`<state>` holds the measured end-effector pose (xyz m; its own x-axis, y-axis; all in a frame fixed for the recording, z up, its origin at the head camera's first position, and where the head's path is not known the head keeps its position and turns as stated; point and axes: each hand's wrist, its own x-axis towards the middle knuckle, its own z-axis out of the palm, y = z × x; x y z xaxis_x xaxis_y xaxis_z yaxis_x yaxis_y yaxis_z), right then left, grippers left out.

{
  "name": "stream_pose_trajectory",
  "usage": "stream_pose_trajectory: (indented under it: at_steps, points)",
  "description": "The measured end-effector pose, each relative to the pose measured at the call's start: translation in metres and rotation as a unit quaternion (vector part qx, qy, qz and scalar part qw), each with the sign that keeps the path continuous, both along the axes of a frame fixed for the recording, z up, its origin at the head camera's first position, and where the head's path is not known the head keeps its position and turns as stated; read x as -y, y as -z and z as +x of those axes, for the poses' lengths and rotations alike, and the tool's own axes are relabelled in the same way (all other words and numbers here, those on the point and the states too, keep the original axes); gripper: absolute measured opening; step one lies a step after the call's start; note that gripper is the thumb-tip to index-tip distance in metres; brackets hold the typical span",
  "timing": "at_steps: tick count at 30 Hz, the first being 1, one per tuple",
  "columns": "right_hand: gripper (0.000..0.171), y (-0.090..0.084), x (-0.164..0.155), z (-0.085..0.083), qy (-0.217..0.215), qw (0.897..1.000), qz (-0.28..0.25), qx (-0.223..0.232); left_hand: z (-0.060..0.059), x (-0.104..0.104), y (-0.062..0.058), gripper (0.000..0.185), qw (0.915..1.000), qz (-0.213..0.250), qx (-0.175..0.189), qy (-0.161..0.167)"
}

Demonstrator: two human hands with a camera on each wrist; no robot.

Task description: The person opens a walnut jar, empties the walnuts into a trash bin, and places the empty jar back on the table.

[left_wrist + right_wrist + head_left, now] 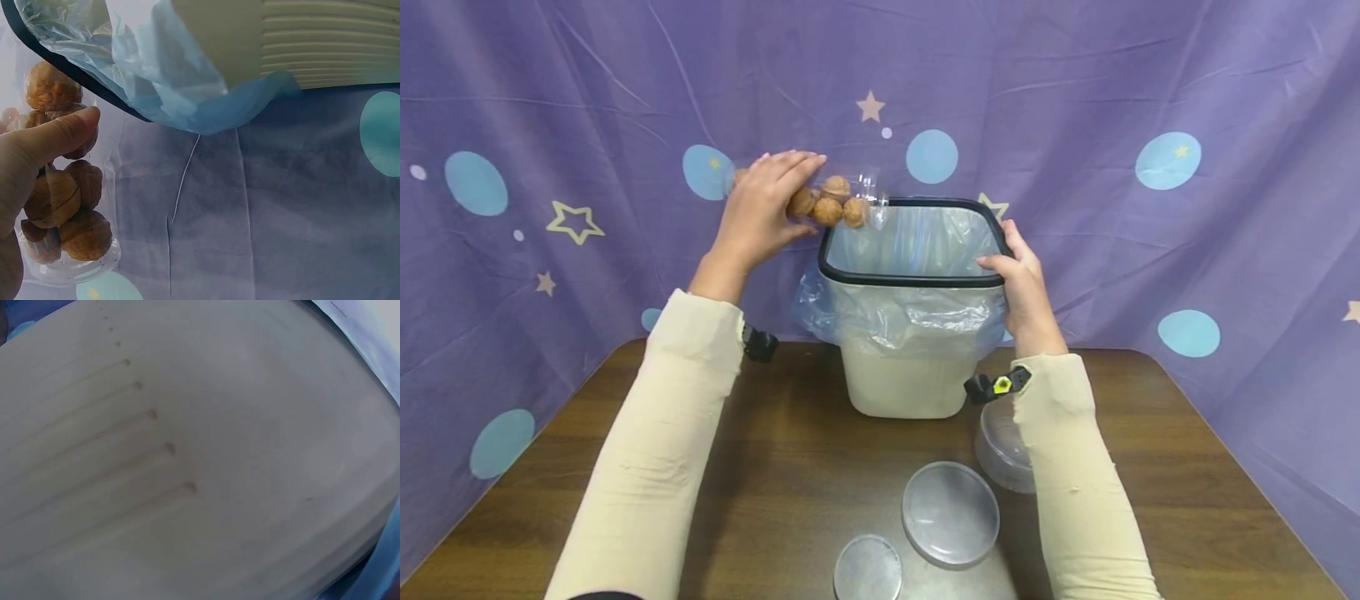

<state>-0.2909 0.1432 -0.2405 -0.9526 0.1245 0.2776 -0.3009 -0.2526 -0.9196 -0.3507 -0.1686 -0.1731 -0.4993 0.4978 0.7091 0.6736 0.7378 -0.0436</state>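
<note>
My left hand [758,212] grips a clear plastic jar [876,202] of walnuts [828,212], held on its side with one end at the bin's left rim. The left wrist view shows the thumb [59,134] across the jar [69,270], with walnuts [86,234] against its wall. A cream trash bin [906,387] with a black rim [917,282] and a bluish see-through liner bag [910,321] stands upright. Its right rim is held by my right hand [1028,287], thumb over the inner side. The bin's ribbed wall [250,425] fills the right wrist view.
Two round lids [951,515] [868,570] lie on the brown wooden table [775,492] in front of the bin. A clear round container [1002,450] stands beside the right forearm, which partly hides it. Behind hangs a purple curtain [1037,83] with stars and dots.
</note>
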Motion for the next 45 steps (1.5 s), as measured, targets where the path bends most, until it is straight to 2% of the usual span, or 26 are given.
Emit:
stream_pose_trajectory:
  at_steps: [16, 23, 28, 34, 45]
  points:
    - [0.079, -0.0007, 0.0009, -0.0002, 0.004, 1.0, 0.005, 0.006, 0.0025, -0.0068, -0.0066, 0.083, 0.9997, -0.016, -0.012, -0.014]
    - [0.079, 0.0014, 0.001, -0.0017, 0.001, 1.0, -0.002, 0.012, 0.0018, -0.0098, -0.0048, 0.081, 0.9995, -0.025, -0.021, -0.004]
    - [0.079, 0.0003, 0.0017, -0.0015, 0.006, 1.0, 0.005, 0.017, 0.002, -0.0089, -0.0043, 0.08, 0.9988, -0.03, -0.033, -0.019]
    - [0.08, -0.002, 0.0038, -0.0009, 0.003, 1.0, 0.008, 0.012, 0.0017, -0.0086, -0.0031, 0.08, 0.9992, -0.027, -0.026, -0.011]
    - [0.08, -0.0033, 0.0057, -0.0001, 0.006, 1.0, 0.013, 0.01, 0.0024, -0.0076, -0.0028, 0.08, 0.9989, -0.03, -0.027, -0.021]
